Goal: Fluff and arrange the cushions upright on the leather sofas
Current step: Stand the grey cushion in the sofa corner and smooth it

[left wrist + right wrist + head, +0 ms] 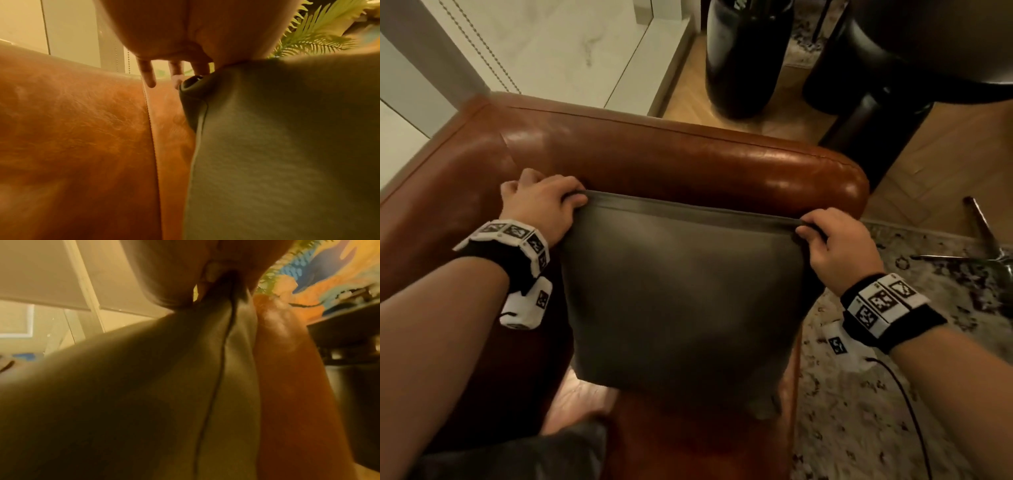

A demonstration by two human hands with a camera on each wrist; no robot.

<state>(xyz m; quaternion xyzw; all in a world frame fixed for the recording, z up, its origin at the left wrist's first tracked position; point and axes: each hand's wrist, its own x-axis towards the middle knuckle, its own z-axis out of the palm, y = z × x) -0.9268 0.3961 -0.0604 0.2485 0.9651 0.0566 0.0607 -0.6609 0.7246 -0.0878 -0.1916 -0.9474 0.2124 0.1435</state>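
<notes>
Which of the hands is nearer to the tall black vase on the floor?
Right. The right hand grips the cushion corner on the side of the black vase; the left hand grips the opposite corner.

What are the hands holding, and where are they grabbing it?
Both hold the grey cushion by its top corners: left hand at one, right hand at the other.

Bare forearms; black wristbands [893,308], white coded marker blocks.

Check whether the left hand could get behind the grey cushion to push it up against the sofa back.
Probably yes. The left hand already pinches the top left corner of the grey leather cushion, and bare brown leather sofa back shows beside it, with nothing blocking the gap.
</notes>
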